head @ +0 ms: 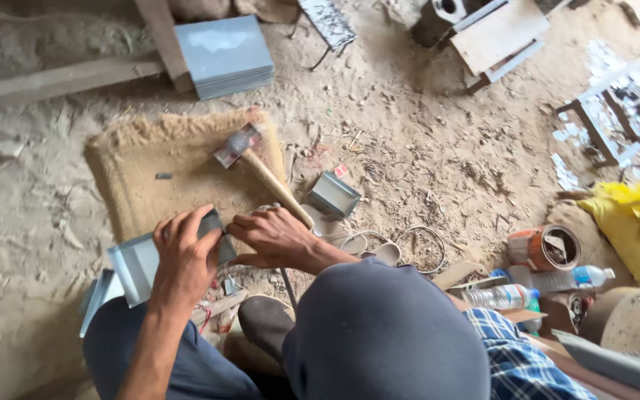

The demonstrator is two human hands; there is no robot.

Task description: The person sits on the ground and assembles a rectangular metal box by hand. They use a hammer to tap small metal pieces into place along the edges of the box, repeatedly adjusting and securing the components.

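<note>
My left hand (184, 258) grips a folded piece of grey sheet metal (136, 264) and presses it down at the near edge of a burlap-covered block (150, 178). Touching the same piece from the right, my right hand (275, 237) has its fingers curled against the metal's end. A hammer (261, 172) with a wooden handle lies on the burlap, its metal head pointing away from me, its handle end just beside my right hand. My knees in grey trousers fill the bottom of the view.
A stack of grey metal sheets (224, 55) lies at the top. A small folded metal box (333, 195) sits on the sandy ground right of the hammer. Plastic bottles (535, 287), a rusty tin (544, 247) and yellow cloth (638, 222) crowd the right. Metal frames (616, 111) stand far right.
</note>
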